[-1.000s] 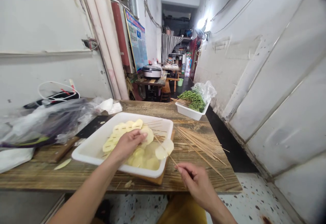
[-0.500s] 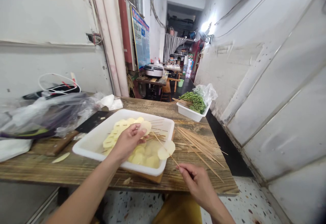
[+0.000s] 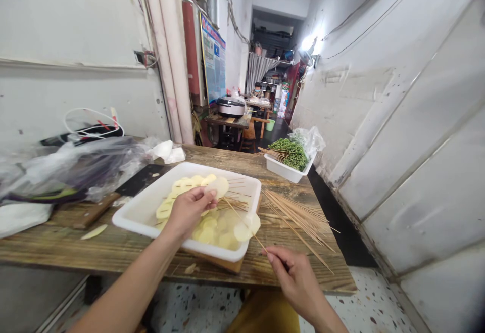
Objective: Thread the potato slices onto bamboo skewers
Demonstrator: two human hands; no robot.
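Head view: at a rough wooden table [image 3: 45, 247], the person works with a white plastic tray [image 3: 132, 227] set directly in front of them, within easy reach of both hands. It holds a heap of pale potato slices [image 3: 206, 234], with some thin skewers lying under them at the far side. The left hand [image 3: 188, 211] is over the tray, its fingers [image 3: 204, 196] nearly closed, pinching a single potato slice [image 3: 219, 187] by its edge. The right hand [image 3: 297, 282], nearer and to the right, has a bamboo skewer [image 3: 233, 210] gripped near its blunt end between thumb and fingertips [image 3: 270, 256]. One slice [image 3: 242, 231] sits on that skewer, whose tip points toward the left hand's slice. A loose pile of bamboo skewers [image 3: 299, 219] lies right of the tray, handy to the right hand.
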